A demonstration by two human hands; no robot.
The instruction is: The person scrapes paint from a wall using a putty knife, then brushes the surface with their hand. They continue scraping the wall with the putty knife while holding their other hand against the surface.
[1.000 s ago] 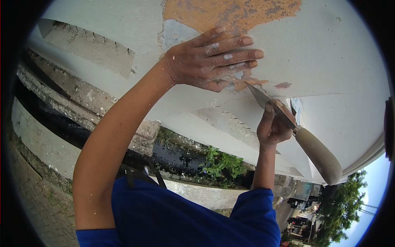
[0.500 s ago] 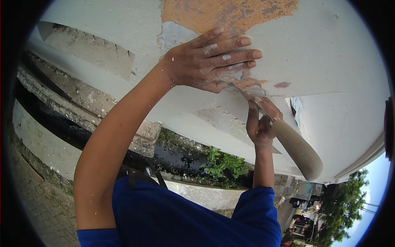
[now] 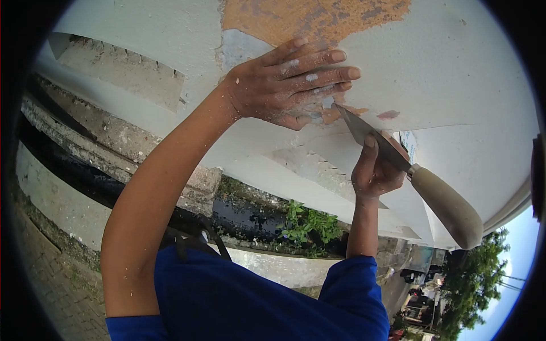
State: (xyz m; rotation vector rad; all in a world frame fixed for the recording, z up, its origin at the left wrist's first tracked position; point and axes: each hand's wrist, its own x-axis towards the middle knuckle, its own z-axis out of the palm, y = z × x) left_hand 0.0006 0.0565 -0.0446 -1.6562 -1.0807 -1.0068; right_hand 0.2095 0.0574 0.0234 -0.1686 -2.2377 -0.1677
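Observation:
My left hand (image 3: 284,85) lies flat on the white wall (image 3: 443,68), fingers spread and pointing right, over the lower edge of an orange-brown bare patch (image 3: 318,20). White smears of paint or filler mark its fingers. My right hand (image 3: 382,165) grips a pointed trowel (image 3: 375,136) by its blade, the thumb on the near face and the fingers behind. The trowel's wooden handle (image 3: 449,207) sticks out to the lower right. Its tip meets the wall beside a small chipped patch (image 3: 354,111), just below my left fingers.
Slanted recesses (image 3: 122,71) are cut into the wall at left. Below runs a drain (image 3: 244,219) with dark water, a concrete edge (image 3: 102,145) and a green plant (image 3: 310,227). Paving (image 3: 57,278) lies at lower left; a tree (image 3: 475,284) stands at lower right.
My right hand has moved slightly right with the trowel. Its blade has turned to show more of its flat face, and its tip has shifted up and right. My left hand stays in place.

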